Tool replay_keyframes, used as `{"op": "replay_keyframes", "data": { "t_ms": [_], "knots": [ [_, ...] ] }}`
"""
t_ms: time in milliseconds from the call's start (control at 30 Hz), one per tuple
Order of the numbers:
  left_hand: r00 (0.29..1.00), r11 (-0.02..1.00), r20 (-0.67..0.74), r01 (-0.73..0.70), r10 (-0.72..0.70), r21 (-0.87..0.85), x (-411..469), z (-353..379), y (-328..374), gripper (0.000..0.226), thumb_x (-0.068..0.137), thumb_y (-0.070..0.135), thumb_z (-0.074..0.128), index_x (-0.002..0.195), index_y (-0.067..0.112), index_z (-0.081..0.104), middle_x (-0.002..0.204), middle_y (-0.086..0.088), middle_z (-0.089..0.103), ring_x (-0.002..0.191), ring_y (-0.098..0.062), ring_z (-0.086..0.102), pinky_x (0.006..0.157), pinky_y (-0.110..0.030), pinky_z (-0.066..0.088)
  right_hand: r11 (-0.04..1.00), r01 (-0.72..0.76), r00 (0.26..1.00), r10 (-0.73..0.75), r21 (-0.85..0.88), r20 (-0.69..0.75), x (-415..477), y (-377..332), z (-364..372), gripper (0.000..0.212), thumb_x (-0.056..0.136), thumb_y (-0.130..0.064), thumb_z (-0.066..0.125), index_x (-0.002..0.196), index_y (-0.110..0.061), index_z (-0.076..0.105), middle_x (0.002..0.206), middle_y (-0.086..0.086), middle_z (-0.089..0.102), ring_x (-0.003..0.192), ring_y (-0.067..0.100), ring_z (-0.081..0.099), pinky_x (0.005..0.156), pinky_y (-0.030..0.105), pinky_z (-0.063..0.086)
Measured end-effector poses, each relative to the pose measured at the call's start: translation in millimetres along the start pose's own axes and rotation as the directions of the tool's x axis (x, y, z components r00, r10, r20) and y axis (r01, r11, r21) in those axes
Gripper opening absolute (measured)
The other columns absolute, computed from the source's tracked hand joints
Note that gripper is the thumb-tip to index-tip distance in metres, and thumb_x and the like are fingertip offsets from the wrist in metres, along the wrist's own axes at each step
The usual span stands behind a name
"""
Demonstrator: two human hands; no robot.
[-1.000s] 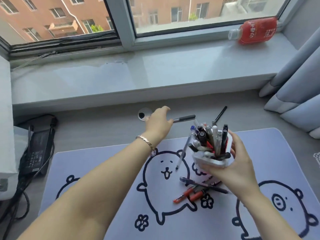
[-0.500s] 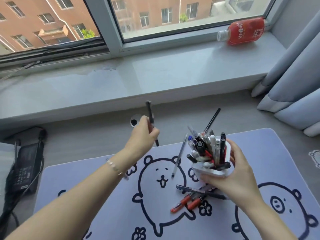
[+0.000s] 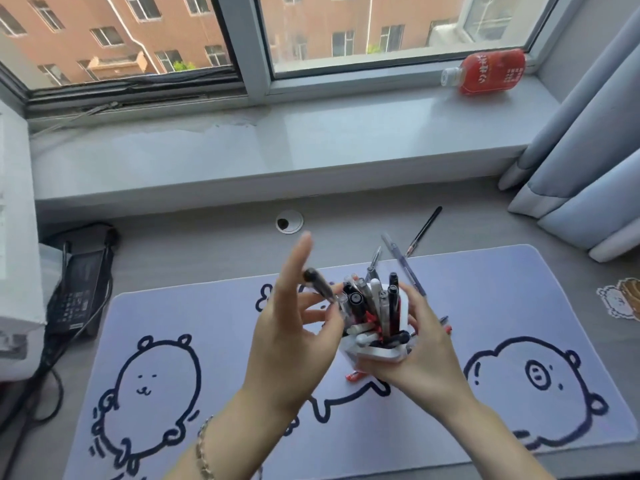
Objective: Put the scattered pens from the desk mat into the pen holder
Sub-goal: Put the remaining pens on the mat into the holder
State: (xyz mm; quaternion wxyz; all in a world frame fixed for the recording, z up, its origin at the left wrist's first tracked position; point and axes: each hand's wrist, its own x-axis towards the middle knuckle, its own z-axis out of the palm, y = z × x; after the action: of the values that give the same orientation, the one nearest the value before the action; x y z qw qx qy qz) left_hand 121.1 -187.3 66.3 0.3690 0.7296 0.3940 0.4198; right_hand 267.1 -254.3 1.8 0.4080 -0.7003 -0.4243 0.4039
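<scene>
While the right hand (image 3: 420, 355) cups the white pen holder (image 3: 379, 353) from below and the side, fingers wrapped shut around its body, the left hand (image 3: 294, 336) brings a black pen (image 3: 320, 285) to the holder's near-left rim. The left grip is a loose pinch: thumb and middle fingers close on the pen's lower barrel, while the index finger (image 3: 300, 252) stands straight up, clear of it. The pen leans up and away to the left of that pinch, its capped end highest, its lower end right at the crowd of pens already standing in the holder.

The step in hand looks like the insertion of this pen. Since the holder is packed, the next move probably calls for finding a gap between the upright barrels, tipping the pen more upright and letting it slide down before the fingers let go; the right grip would need to keep the holder steady against the push.

More work seems to remain. Below the right grip a red pen (image 3: 355, 375) pokes out on the purple desk mat (image 3: 519, 306), and beyond it, further from the person, a thin black pen (image 3: 424, 230) lies on the grey table (image 3: 207, 237) just off the mat's far edge.

Much is hidden. Both hands and the holder cover the mat under them, so how many pens still lie there cannot be told. The black pen's lower tip is lost among fingers and barrels, so whether it has entered the holder is unclear. The left fingers are smeared by motion blur.
</scene>
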Motion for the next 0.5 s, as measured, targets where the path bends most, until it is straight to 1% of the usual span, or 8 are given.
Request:
{"op": "replay_keyframes", "data": {
  "t_ms": [100,200,233,300,367,400,500],
  "knots": [
    [0.998,0.996,-0.051,0.034,-0.038,-0.079,-1.7,-2.3,7.8,0.102,0.072,-0.002,0.060,0.119,0.074,0.012,0.092,0.005,0.055,0.084,-0.008,0.071,0.063,-0.020,0.056,0.999,0.004,1.000,-0.003,-0.039,0.003,-3.9,-0.2,-1.4,0.100,0.045,-0.031,0.087,0.131,-0.041,0.036,0.123,-0.009,0.058,0.112,0.012,0.055,0.095,0.041,0.049],
    [0.997,0.996,-0.060,0.052,-0.057,-0.079,-3.3,-1.3,9.8,0.108,0.073,-0.013,0.063,0.115,0.076,0.017,0.099,0.001,0.053,0.081,-0.007,0.071,0.062,-0.024,0.057,0.999,0.011,1.000,-0.011,-0.051,0.001,-6.5,-3.4,-2.6,0.099,0.046,-0.028,0.087,0.130,-0.041,0.036,0.121,-0.008,0.058,0.111,0.007,0.054,0.096,0.034,0.049],
    [0.996,0.995,-0.060,0.054,-0.059,-0.081,-4.3,-1.1,10.7,0.106,0.073,-0.012,0.063,0.115,0.075,0.020,0.100,0.002,0.053,0.080,-0.007,0.072,0.062,-0.024,0.057,0.999,0.013,1.000,-0.013,-0.051,0.003,-7.4,-4.6,-3.2,0.099,0.047,-0.025,0.088,0.130,-0.041,0.036,0.121,-0.008,0.058,0.111,0.004,0.053,0.096,0.031,0.048],
    [0.995,0.992,-0.065,0.068,-0.075,-0.103,-5.7,-1.9,13.7,0.096,0.074,-0.004,0.062,0.118,0.071,0.022,0.098,0.002,0.055,0.077,-0.010,0.072,0.063,-0.023,0.057,0.998,0.021,1.000,-0.020,-0.057,0.014,-8.9,-6.1,-4.0,0.099,0.048,-0.023,0.089,0.131,-0.040,0.036,0.122,-0.008,0.057,0.112,0.002,0.052,0.096,0.026,0.046],
    [0.990,0.980,-0.074,0.105,-0.119,-0.172,-5.8,-2.9,16.2,0.086,0.078,0.002,0.058,0.119,0.069,0.023,0.095,0.001,0.057,0.077,-0.012,0.073,0.063,-0.022,0.057,0.997,0.034,0.999,-0.032,-0.065,0.025,-9.3,-5.0,-4.0,0.099,0.049,-0.024,0.090,0.130,-0.039,0.036,0.122,-0.008,0.057,0.111,0.003,0.053,0.095,0.026,0.047],
    [0.986,0.970,-0.079,0.128,-0.147,-0.209,-5.9,-3.0,16.3,0.085,0.082,0.002,0.058,0.118,0.070,0.023,0.095,0.001,0.056,0.077,-0.011,0.073,0.064,-0.022,0.057,0.997,0.036,0.999,-0.034,-0.068,0.028,-9.3,-4.1,-3.5,0.099,0.048,-0.025,0.090,0.130,-0.039,0.036,0.122,-0.008,0.057,0.111,0.004,0.053,0.095,0.026,0.047],
    [0.976,0.954,-0.097,0.164,-0.193,-0.250,-7.5,-1.3,16.5,0.088,0.087,-0.003,0.051,0.114,0.075,0.021,0.096,-0.009,0.056,0.078,-0.011,0.072,0.066,-0.023,0.057,0.996,0.040,0.999,-0.037,-0.079,0.037,-9.4,-1.6,-0.9,0.101,0.047,-0.029,0.090,0.131,-0.039,0.035,0.123,-0.007,0.056,0.113,0.010,0.053,0.096,0.035,0.048]
  ]
}}
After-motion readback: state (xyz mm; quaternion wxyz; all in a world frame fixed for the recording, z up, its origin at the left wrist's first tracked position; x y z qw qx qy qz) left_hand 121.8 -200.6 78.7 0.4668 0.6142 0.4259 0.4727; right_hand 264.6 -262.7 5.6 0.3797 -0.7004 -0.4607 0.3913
